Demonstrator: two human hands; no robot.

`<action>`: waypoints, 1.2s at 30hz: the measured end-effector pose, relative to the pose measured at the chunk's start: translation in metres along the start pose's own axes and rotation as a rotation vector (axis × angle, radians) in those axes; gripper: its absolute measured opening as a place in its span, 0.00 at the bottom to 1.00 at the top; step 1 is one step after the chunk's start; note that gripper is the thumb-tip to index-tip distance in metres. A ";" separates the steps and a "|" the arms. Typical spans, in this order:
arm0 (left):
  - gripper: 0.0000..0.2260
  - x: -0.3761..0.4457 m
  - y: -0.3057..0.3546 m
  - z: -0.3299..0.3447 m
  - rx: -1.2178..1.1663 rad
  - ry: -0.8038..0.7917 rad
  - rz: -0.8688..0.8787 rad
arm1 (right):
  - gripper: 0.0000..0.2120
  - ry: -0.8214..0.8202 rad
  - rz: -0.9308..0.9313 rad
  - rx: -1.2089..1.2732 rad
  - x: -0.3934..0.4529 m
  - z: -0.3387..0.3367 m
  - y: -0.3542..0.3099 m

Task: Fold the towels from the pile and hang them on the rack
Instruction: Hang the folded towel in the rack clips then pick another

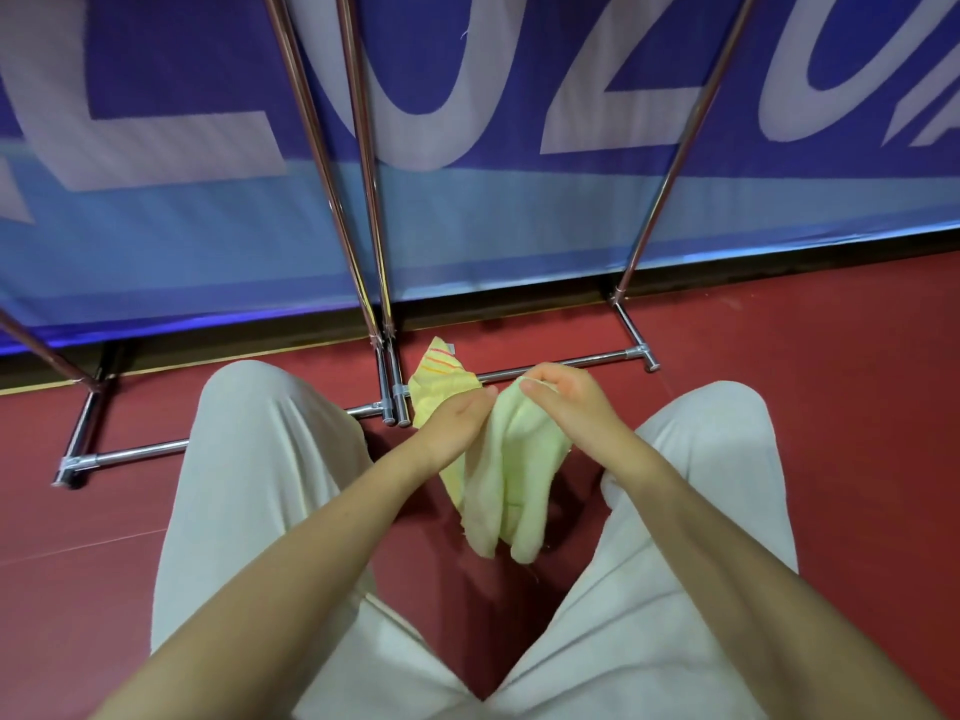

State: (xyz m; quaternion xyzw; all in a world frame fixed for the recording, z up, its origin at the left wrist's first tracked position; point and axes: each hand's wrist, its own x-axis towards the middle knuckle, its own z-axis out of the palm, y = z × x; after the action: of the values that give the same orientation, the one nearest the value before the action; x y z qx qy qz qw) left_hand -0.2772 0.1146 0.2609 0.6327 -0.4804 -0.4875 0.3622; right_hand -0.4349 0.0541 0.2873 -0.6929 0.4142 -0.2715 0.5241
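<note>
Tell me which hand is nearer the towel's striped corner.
Left. The left hand grips the towel just below its striped corner; the right hand pinches the plain folds off to the corner's right.

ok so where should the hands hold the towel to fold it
The towel hangs bunched from both hands at its top edge. Keep the left hand pinching there and slide the right hand sideways along that edge to the far corner, so it drops flat.

pale yellow-green towel (506, 480), bunched, hanging, held up
</note>
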 end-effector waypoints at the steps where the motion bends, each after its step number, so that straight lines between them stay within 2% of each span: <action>1: 0.19 0.000 0.002 -0.001 0.009 0.008 0.018 | 0.06 0.033 0.011 0.008 0.001 -0.001 0.000; 5: 0.11 0.001 0.007 -0.009 0.019 0.049 0.114 | 0.05 0.118 0.022 0.026 0.005 -0.001 -0.001; 9: 0.07 0.002 0.006 -0.014 -0.200 0.172 0.097 | 0.04 0.108 0.027 0.023 0.008 0.002 0.001; 12: 0.04 0.004 0.007 -0.014 -0.276 0.247 0.081 | 0.02 0.106 0.023 -0.012 0.009 0.008 0.000; 21: 0.05 0.005 0.007 -0.017 -0.230 0.248 0.035 | 0.05 0.174 -0.021 -0.004 0.010 0.014 -0.001; 25: 0.14 0.006 0.005 -0.019 -0.239 0.165 -0.024 | 0.05 0.173 -0.029 -0.011 0.009 0.013 -0.001; 27: 0.11 0.007 0.004 -0.020 -0.283 0.153 -0.057 | 0.05 0.155 -0.018 -0.030 0.009 0.013 0.001; 30: 0.06 0.010 0.005 -0.020 -0.407 0.215 -0.044 | 0.05 0.139 -0.007 -0.033 0.010 0.014 0.005; 36: 0.09 0.010 0.010 -0.015 -0.652 0.272 -0.020 | 0.07 0.153 0.007 0.004 0.013 0.020 0.008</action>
State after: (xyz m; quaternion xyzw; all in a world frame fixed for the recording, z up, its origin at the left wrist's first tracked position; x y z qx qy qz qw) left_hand -0.2652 0.1022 0.2718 0.5477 -0.2404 -0.5302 0.6010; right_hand -0.4140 0.0520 0.2723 -0.6677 0.4549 -0.3224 0.4932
